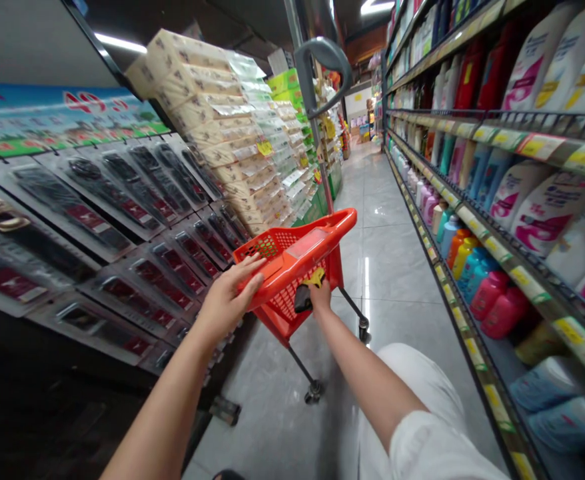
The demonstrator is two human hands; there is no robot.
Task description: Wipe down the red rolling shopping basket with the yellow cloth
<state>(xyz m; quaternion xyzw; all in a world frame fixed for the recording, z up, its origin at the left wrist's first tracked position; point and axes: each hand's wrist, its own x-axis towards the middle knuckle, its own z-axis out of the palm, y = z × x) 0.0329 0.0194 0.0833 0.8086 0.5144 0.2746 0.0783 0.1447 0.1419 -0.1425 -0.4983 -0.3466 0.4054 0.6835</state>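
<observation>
A red plastic shopping trolley [292,253] stands in the aisle in front of me, with a perforated basket and a thick red handle. My left hand [232,290] lies on the left end of that handle, fingers stretched out and thumb apart. Just behind the trolley, my right hand [321,295] is closed around a small yellow-and-black object [304,297]; its exact kind I cannot make out. A grey pole with a loop-shaped grip [340,60] rises beyond the trolley's far side.
Packaged belts [107,193] hang in rows on the left rack. Behind them are tall stacks of wrapped packs [212,120]. Shelves of bottles [537,207] line the right side, close to my right arm. Grey tiled floor [387,250] runs down the aisle.
</observation>
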